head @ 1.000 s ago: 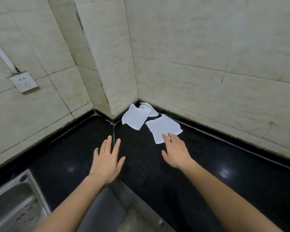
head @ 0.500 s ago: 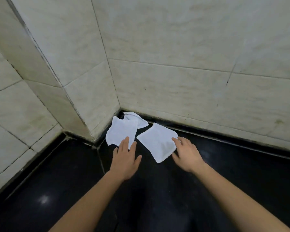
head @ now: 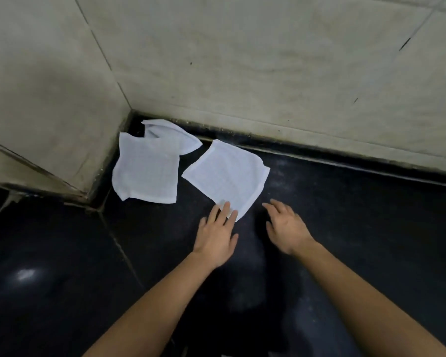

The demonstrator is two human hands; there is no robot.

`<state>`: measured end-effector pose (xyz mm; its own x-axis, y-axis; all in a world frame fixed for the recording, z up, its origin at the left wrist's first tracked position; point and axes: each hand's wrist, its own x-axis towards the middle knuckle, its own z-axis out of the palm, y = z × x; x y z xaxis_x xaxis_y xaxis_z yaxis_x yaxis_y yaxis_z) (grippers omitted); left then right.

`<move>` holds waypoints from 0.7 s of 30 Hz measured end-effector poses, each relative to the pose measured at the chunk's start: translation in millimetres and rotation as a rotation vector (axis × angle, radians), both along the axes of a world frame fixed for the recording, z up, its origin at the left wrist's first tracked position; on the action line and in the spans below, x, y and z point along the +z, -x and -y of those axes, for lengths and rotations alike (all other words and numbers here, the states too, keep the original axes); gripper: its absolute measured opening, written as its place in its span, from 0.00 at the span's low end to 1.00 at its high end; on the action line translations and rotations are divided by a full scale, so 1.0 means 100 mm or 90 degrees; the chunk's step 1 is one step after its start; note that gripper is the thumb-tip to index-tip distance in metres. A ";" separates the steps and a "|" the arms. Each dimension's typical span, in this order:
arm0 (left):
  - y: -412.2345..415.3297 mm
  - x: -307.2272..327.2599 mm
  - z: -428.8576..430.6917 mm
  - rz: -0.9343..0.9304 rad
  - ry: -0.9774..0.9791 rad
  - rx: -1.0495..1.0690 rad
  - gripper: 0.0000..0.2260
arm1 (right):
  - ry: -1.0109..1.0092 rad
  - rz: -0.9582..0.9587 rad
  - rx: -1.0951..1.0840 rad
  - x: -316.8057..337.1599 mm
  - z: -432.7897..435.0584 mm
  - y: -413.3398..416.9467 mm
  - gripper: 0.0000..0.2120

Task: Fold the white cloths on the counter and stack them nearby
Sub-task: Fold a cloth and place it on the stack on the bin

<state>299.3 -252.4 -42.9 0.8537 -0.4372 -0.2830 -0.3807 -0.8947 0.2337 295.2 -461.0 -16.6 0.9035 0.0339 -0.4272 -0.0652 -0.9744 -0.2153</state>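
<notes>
Head view: left hand (head: pixel 215 237) flat on near cloth (head: pixel 227 173), right hand (head: pixel 286 229) loose, empty (crumpled cloths (head: pixel 147 173) behind).

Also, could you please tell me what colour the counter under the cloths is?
The counter is glossy black, seen best in the head view.

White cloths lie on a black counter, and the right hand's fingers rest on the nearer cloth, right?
No: the left hand has its fingers on the nearer cloth; the right hand is beside it. The head view shows this.
</notes>
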 end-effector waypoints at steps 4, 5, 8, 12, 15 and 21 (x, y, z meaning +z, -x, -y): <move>0.03 -0.18 0.03 -0.007 -0.062 -0.021 0.24 | -0.017 0.022 0.016 -0.16 0.02 -0.06 0.27; 0.03 -0.19 0.01 0.014 -0.068 -0.027 0.23 | -0.024 0.024 0.022 -0.20 0.01 -0.09 0.28; 0.06 -0.14 -0.18 0.106 -0.047 -0.052 0.13 | -0.033 0.043 0.052 -0.27 -0.05 -0.16 0.28; 0.21 -0.13 -0.56 0.195 0.016 -0.030 0.05 | 0.018 0.142 0.154 -0.31 -0.14 -0.21 0.21; 0.30 -0.13 -0.76 0.201 0.069 0.072 0.06 | 0.062 0.155 0.202 -0.33 -0.18 -0.21 0.18; 0.42 0.06 -0.83 0.190 0.200 0.304 0.05 | 0.134 0.084 0.249 -0.27 -0.33 -0.01 0.24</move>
